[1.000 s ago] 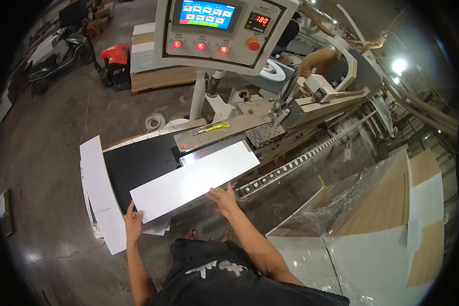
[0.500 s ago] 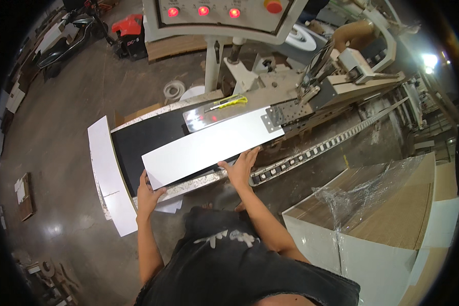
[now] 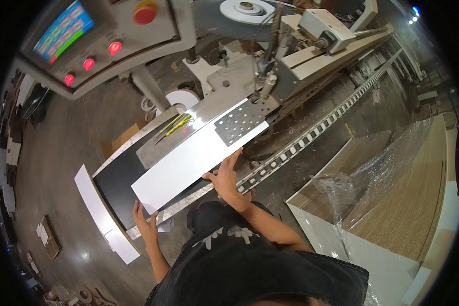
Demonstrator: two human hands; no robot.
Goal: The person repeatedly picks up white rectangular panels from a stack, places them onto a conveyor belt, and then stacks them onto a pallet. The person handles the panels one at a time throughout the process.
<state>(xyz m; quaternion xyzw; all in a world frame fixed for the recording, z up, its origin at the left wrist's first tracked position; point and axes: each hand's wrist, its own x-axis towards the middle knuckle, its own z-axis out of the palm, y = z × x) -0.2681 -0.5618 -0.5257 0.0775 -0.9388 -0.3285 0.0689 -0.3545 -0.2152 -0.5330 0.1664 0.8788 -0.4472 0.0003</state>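
Relative to the frame half a second earlier, the white panel (image 3: pixel 188 166) reaches farther beneath the perforated plate (image 3: pixel 237 123), with both hands alongside it. The left hand (image 3: pixel 147 224) brackets the panel's near-left corner, fingers at the short end and thumb at the long edge, thumb and fingers apart. The right hand (image 3: pixel 225 179) lies along the near long edge, its fingers spread and its thumb well apart from them; neither hand appears clamped, though any contact below the panel is hidden. The panel lies flat over the dark bed (image 3: pixel 115 186), its far long edge just beside the metal ledge (image 3: pixel 153 150), on which rests a yellow cutter (image 3: pixel 178 125). Good handling here would seem to call for steady pressure from the left hand in line with the panel's length, light sideways guidance from the right to keep the far edge parallel to the ledge, and right fingertips held clear of the plate, which they are near. Farther out are a white board (image 3: pixel 106 217) beyond the bed's left end, the control box (image 3: pixel 130 69) at upper left, and the plastic-wrapped stack (image 3: pixel 398 204) at right.
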